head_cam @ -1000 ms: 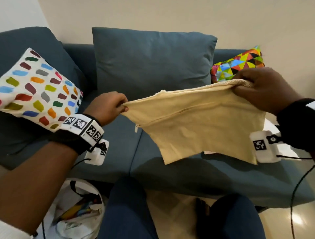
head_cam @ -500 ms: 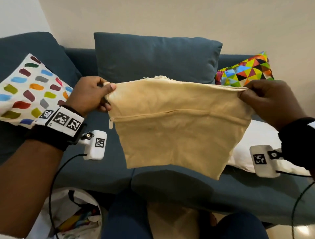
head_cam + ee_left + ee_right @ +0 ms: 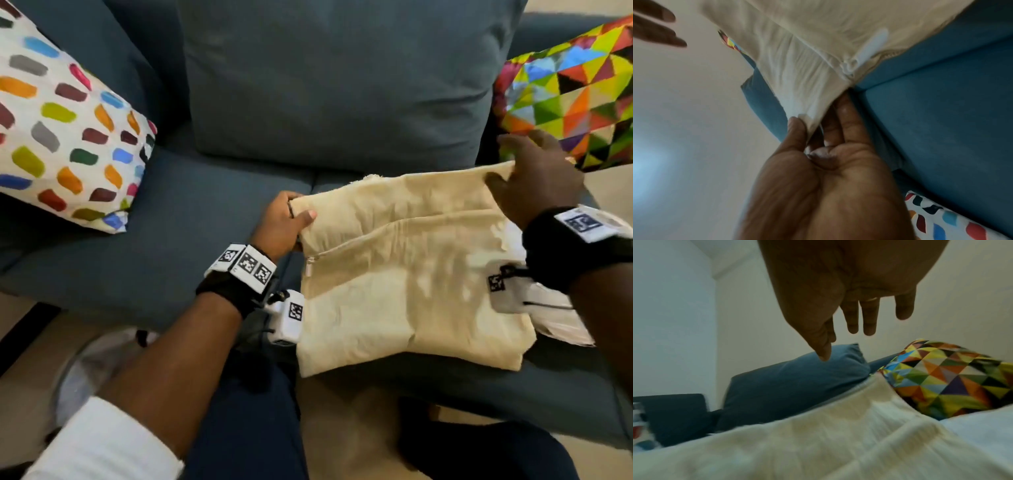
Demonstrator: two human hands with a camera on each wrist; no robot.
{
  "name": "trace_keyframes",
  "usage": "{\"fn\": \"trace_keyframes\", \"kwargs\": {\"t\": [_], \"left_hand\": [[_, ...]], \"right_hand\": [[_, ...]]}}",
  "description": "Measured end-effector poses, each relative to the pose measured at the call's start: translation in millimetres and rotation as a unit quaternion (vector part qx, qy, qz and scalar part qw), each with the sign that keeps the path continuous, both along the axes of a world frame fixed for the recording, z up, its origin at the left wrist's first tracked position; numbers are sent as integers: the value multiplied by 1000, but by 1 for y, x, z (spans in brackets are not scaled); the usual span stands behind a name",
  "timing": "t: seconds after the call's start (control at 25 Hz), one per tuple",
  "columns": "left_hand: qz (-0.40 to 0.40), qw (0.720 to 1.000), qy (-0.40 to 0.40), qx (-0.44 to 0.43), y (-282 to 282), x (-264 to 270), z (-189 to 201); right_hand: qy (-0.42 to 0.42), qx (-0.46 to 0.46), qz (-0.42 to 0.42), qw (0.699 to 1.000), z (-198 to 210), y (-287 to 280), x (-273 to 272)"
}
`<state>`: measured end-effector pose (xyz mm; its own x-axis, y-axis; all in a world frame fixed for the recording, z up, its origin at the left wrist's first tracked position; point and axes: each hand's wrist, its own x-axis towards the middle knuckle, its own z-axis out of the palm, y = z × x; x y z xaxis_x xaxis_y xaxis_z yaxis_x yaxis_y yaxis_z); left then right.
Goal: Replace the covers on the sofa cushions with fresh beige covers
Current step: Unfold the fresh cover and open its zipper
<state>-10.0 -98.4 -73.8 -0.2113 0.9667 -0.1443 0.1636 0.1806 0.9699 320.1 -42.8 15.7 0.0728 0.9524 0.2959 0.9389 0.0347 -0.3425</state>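
Beige cover (image 3: 404, 274) lowered onto sofa (image 3: 164, 240), left hand (image 3: 281, 222) pinching its corner, right hand (image 3: 537, 178) released, fingers spread, no legible writing.

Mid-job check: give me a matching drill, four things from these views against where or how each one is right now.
Things:
1. beige cover
2. left hand
3. right hand
4. triangle-print cushion

States:
A. fingers spread, gripping nothing
B. lying on the sofa seat, zipper side up
C. propped at the sofa's right end
D. pinching the cover's left corner

Pairs: 1-B, 2-D, 3-A, 4-C
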Motion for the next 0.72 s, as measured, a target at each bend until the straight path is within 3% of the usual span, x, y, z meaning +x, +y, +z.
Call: {"fn": "trace_keyframes", "kwargs": {"t": [0.08,0.2,0.28,0.36,0.52,0.72], "left_hand": [[1,999,-35,26,5,15,-21],[33,996,-69,43,18,29,-36],[-1,996,-84,22,22,33,-37],[-79,994,-79,3,20,30,-37],[-151,987,14,-59,-2,15,-59],[-176,984,-8,-29,-11,25,-66]], "right_hand": [[74,44,75,993,-45,-12,-26],[182,-53,204,960,-110,-50,-87],[245,-142,217,934,-139,-67,-118],[288,-172,202,920,-156,-71,-133],[270,-167,201,927,-170,-73,-148],[209,-76,217,951,-178,-75,-153]]}}
